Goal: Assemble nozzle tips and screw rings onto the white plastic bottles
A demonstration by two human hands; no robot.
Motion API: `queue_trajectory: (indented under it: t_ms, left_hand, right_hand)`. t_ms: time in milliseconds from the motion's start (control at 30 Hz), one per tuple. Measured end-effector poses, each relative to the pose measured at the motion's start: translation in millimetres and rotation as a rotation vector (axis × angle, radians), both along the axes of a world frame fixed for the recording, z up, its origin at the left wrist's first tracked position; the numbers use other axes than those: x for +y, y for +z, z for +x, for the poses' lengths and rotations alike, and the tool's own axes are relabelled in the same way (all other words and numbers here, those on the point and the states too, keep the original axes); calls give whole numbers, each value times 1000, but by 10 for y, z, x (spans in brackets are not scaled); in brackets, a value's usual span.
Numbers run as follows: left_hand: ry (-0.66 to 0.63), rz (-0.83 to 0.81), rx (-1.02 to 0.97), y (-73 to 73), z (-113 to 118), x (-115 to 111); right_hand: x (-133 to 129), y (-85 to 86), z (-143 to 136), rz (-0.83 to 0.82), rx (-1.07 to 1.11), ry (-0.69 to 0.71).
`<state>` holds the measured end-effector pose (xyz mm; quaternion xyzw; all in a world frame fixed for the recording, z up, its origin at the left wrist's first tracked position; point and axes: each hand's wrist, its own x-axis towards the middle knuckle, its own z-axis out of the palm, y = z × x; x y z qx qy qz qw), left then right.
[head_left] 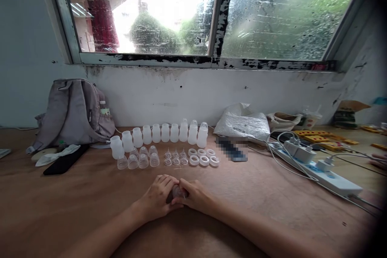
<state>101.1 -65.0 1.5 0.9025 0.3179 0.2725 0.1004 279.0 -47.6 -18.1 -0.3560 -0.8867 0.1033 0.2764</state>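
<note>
Near the table's front, my left hand (159, 196) and my right hand (195, 195) meet with curled fingers around a small clear baby-bottle part (179, 192). The fingers cover much of it, so I cannot tell exactly which part it is. Beyond them lie clear bottle nipples (175, 161), with white collar rings (204, 161) to their right. Clear dome caps (143, 161) stand to the left of the nipples. Behind these runs a curved row of frosted baby bottles (146, 134). Three bottles at the row's right end, including one (202, 135), have tops on.
A grey backpack (72, 109) and a black pouch (65, 160) are on the left. A phone, partly pixelated (238, 155), a silver bag (243, 123) and a white power strip (338, 183) with cables lie right. Another person's hand (379, 160) shows at the right edge.
</note>
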Motion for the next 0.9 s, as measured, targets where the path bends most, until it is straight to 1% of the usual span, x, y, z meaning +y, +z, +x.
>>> queue_trajectory:
  t_ms: [100,200,333,400,467,533,600,667,733,800,900]
  left_hand:
    - [20,10,-6,22,2,-13]
    - [44,20,-2,38,-12,-19]
    - [73,58,16,33,-57,3]
    - [87,82,26,21,-82,23]
    - [99,90,41,11,-101,37]
    - [103,82,58,9,-109,43]
    - [103,68,68,12,-110,41]
    - [101,58,74,15,-108,36]
    - [101,54,76,13,-107,33]
    - [104,56,74,5,-109,34]
    - [107,61,69,-9,-116,39]
  right_hand:
    - [-3,-17,-8,-10,32,-16]
    - [-19,15,-12,-26,66,-42]
    - [-30,63,-7,-38,199,-115]
    - [5,79,5,-41,267,-160]
    - [97,123,20,-5,305,-203]
    - [264,225,24,70,318,-235]
    - [505,383,-3,111,309,-252]
    - [794,549,-75,71,224,-291]
    - [1087,661,-187,-9,18,-367]
    - [1340,691,-318,-46,-59,-393]
    - [1591,621,-483,-113,-168,-415]
